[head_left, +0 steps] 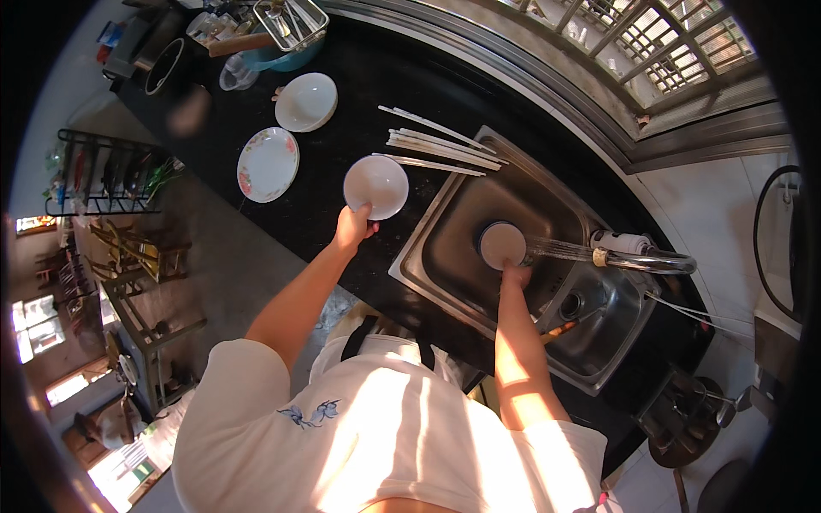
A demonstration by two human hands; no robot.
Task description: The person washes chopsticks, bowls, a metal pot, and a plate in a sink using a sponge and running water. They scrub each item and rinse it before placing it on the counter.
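Note:
My left hand [354,226] grips a white bowl [376,181] by its near rim, thumb inside, over the black counter left of the sink. My right hand [513,274] is closed on a second, dark-rimmed bowl [500,245] in the large basin of the steel sink [466,201]. From the tap [654,261] a spray of water runs toward this second bowl. Its underside and my right fingers are mostly hidden. Several pale chopsticks [449,149] lie on the counter, their ends reaching over the sink's far left corner.
A floral plate [268,165] and a larger white bowl [306,102] sit on the black counter [351,90] at left. Beyond them stands a metal utensil basket [292,24]. The smaller sink basin [611,329] has an orange-handled tool [560,330] at its edge. A barred window lies at far right.

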